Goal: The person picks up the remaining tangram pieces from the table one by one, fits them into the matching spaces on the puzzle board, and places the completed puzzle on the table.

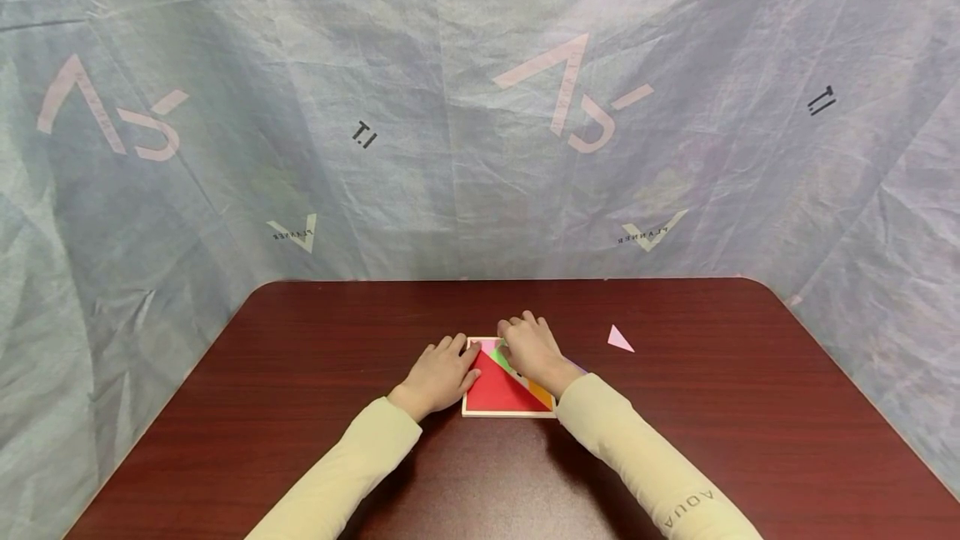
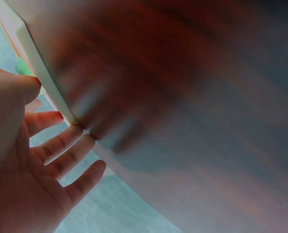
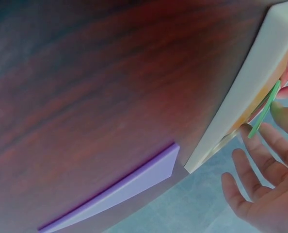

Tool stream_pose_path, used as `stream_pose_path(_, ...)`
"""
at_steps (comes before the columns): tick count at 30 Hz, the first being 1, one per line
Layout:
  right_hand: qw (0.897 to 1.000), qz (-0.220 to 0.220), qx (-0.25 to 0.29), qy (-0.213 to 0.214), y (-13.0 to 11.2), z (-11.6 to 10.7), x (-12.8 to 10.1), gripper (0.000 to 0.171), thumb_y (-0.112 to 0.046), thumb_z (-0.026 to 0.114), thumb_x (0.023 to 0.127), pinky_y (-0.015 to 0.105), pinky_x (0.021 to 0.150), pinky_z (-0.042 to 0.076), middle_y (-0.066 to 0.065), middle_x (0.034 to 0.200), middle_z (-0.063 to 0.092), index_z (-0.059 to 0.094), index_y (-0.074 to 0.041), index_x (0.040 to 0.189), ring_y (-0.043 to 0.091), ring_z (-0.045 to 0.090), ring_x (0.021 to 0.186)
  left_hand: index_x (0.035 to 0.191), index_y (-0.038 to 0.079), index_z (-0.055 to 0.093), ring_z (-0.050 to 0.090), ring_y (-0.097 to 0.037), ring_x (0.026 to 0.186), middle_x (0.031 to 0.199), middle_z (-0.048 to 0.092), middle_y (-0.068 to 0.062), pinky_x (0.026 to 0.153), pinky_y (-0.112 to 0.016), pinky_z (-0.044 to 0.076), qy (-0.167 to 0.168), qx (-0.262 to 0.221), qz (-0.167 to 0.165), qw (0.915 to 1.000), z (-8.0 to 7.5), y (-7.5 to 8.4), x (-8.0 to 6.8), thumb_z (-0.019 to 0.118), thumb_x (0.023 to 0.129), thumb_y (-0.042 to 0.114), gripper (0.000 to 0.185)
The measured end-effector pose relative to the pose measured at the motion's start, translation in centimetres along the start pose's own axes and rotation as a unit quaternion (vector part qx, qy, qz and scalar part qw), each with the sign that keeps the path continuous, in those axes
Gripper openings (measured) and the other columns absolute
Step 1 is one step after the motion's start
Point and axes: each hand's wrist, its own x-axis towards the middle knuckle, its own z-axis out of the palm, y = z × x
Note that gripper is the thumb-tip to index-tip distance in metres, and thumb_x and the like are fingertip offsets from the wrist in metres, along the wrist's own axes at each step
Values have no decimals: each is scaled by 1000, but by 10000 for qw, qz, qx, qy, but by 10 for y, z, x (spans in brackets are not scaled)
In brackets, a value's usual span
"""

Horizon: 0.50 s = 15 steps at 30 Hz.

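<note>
A square tangram tray [image 1: 508, 415] with a pale rim lies on the table, a red triangle [image 1: 497, 390] filling its near left half. My left hand [image 1: 438, 375] rests at the tray's left edge, fingers loosely extended, thumb and index fingertip over the rim. Above the tray's far part, my right hand [image 1: 532, 351] pinches a green tangram piece [image 3: 265, 110] between thumb and fingers. That piece stands tilted, partly inside the rim. An orange piece [image 1: 540, 394] shows at the tray's right, beneath the right wrist. Fingers hide part of the tray's far side.
A pink triangle [image 1: 618, 339] lies on the table to the right of the tray. In the right wrist view, a purple piece [image 3: 129, 189] lies beside the tray's outer edge. Grey printed cloth [image 1: 450, 190] hangs behind and along both sides of the dark red table [image 1: 337, 340].
</note>
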Motion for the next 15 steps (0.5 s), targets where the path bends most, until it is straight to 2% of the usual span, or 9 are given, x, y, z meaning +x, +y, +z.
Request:
stream_pose_path(7, 9998, -52, 202, 46, 0, -2, -2, 10, -19, 69, 81, 37, 69, 40, 2, 82, 63, 60, -14, 84, 22, 50, 81, 128, 12, 53, 50, -25, 105, 117, 50, -11, 81, -41, 46, -16, -5, -15, 10000, -1, 0, 0, 50, 92, 37, 43)
stream_pose_path(15, 9990, -191, 407, 34, 1, -4, -6, 9, -16, 68, 81, 41, 73, 42, 4, 86, 63, 64, -15, 88, 24, 50, 83, 127, 11, 54, 50, -26, 104, 117, 50, -12, 81, -42, 46, 14, -85, -1, 10000, -1, 1, -1, 50, 92, 36, 43)
